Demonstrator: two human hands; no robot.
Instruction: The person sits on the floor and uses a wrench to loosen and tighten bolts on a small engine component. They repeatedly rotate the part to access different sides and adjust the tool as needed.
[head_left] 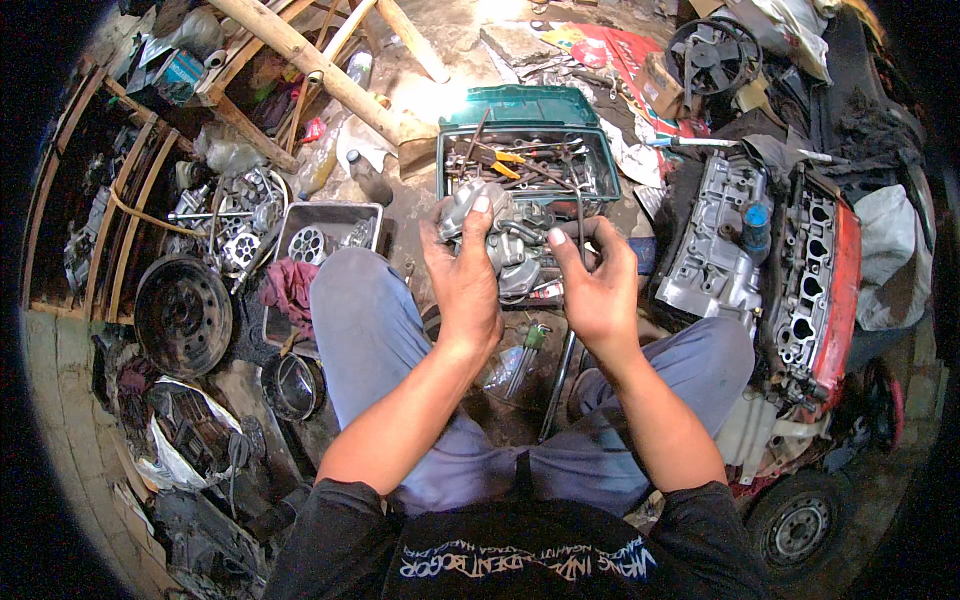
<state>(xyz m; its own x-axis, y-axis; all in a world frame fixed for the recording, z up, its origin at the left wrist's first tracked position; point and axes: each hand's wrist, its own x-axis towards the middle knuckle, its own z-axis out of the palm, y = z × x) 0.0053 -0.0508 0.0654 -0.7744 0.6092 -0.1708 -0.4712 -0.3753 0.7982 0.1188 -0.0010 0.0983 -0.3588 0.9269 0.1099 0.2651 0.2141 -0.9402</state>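
My left hand (465, 275) is wrapped round a grey cast-metal engine part (515, 240), its thumb on top. The part is held up between my knees, in front of the toolbox. At its right side my right hand (602, 290) is closed, thumb and fingers round a thin dark bent metal rod, perhaps an L-shaped wrench (580, 212). The rod's lower end is hidden by the fingers. Just behind both hands stands an open green toolbox (522, 106) full of wrenches and pliers with yellow-orange handles (507, 163).
On the right lie a silver engine cover (712, 240) and a cylinder head (803, 270). To the left are a grey tray (375, 222) with a red rag (288, 290), a wheel rim (183, 315) and a dark bottle (368, 178). A green-handled tool (535, 337) lies between my legs.
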